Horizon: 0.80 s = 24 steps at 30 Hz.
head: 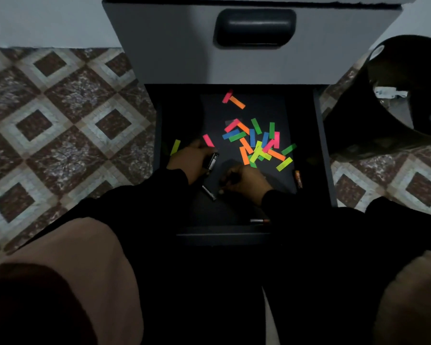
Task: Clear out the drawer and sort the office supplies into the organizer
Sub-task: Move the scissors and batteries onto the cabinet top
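Note:
The bottom drawer (320,145) stands pulled out below me, dark inside. Several bright paper flags (256,141) in pink, orange, green, blue and yellow lie scattered on its floor. Both my hands are inside the drawer. My left hand (190,158) grips a small black object with a metal end (211,160). My right hand (246,181) is curled over the drawer floor, its fingertips pinching a small dark item I cannot make out. A short metal-tipped stick (208,192) lies between my hands. An orange battery-like piece (298,178) lies at the right wall.
A closed grey drawer with a dark recessed handle (255,27) sits above the pulled-out one. A black bin (396,95) leans at the right on the patterned tile floor (60,120). Another small cylinder (259,220) lies at the drawer's near edge. My knees fill the foreground.

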### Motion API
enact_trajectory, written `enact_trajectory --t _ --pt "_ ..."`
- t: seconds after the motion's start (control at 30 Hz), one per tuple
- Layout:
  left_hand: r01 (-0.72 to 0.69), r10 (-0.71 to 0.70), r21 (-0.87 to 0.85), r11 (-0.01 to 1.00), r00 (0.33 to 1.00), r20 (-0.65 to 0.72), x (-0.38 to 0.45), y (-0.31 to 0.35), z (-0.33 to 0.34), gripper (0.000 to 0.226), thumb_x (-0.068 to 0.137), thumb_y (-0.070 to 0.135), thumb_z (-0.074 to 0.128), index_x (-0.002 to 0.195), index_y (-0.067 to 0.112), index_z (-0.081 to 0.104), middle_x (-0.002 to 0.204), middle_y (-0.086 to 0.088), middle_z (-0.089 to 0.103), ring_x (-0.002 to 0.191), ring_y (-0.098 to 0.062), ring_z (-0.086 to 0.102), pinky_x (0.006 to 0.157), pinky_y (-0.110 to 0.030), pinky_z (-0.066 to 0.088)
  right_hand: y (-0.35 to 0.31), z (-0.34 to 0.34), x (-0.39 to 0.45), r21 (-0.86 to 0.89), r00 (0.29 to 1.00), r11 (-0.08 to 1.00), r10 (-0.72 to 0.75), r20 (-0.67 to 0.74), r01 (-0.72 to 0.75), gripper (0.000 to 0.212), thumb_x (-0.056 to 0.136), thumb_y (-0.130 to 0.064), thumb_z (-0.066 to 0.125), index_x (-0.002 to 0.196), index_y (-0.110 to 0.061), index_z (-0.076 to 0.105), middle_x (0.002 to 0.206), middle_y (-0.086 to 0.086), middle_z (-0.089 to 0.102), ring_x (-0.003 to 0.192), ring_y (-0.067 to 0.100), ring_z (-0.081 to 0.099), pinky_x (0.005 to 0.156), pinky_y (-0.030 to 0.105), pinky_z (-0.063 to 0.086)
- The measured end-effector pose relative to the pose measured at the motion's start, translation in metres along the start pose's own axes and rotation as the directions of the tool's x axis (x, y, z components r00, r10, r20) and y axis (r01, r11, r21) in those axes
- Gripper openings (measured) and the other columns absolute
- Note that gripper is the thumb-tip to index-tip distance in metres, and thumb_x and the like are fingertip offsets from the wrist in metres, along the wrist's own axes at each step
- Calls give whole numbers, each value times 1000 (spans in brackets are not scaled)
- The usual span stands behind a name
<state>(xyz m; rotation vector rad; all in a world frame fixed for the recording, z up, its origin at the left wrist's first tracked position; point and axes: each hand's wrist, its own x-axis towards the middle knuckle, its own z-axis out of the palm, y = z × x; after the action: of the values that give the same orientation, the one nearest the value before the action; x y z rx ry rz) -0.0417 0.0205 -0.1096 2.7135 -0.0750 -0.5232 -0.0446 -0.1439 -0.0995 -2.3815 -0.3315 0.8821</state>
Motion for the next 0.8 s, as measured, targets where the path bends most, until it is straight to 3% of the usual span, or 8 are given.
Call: enact_trajectory --t 0.27,0.4,0.53,0.63,0.73,0.8 --pt "50 -54 -54 997 995 -80 -1 0 -3 52 84 6 62 132 4 43 134 -16 42 123 -29 42 95 -28 31 -22 28 12 -153 995 988 -18 -99 2 27 88 -15 60 111 -1 59 111 17 64 104 31 60 78 26 42" --pt "74 -80 -103 992 995 -62 0 -4 0 56 76 8 70 126 5 48 131 -15 45 121 -30 46 97 -30 35 -16 35 12 -228 993 974 -10 -114 -16 28 92 -12 54 117 0 57 118 19 61 109 32 58 86 31 43" --pt "50 -54 -133 990 998 -25 -1 0 4 54 71 10 76 120 6 53 126 -13 50 118 -29 48 96 -32 37 -6 20 15 -87 976 992 71 -204 -90 26 90 -16 58 111 0 59 110 17 64 105 30 58 77 23 37" --pt "41 -42 -153 987 999 -2 -3 3 11 51 70 13 78 114 9 54 123 -11 51 115 -27 49 96 -37 41 3 8 22 150 953 976 192 -233 -160 15 86 -8 61 100 -4 65 103 12 65 98 21 59 80 23 39" --pt "23 -24 -190 981 1000 -3 -3 6 16 53 68 16 78 116 11 54 123 -9 51 115 -27 49 96 -39 41 5 5 28 286 946 946 225 -231 -155 8 83 -4 64 89 -9 65 90 8 66 79 15 58 69 21 43" --pt "6 -8 -196 981 1000 -8 -2 9 18 60 70 17 77 124 13 51 128 -8 49 120 -25 47 99 -36 40 3 3 29 376 953 912 247 -178 -166 10 86 -3 61 93 -7 66 86 6 64 73 15 60 58 17 48"
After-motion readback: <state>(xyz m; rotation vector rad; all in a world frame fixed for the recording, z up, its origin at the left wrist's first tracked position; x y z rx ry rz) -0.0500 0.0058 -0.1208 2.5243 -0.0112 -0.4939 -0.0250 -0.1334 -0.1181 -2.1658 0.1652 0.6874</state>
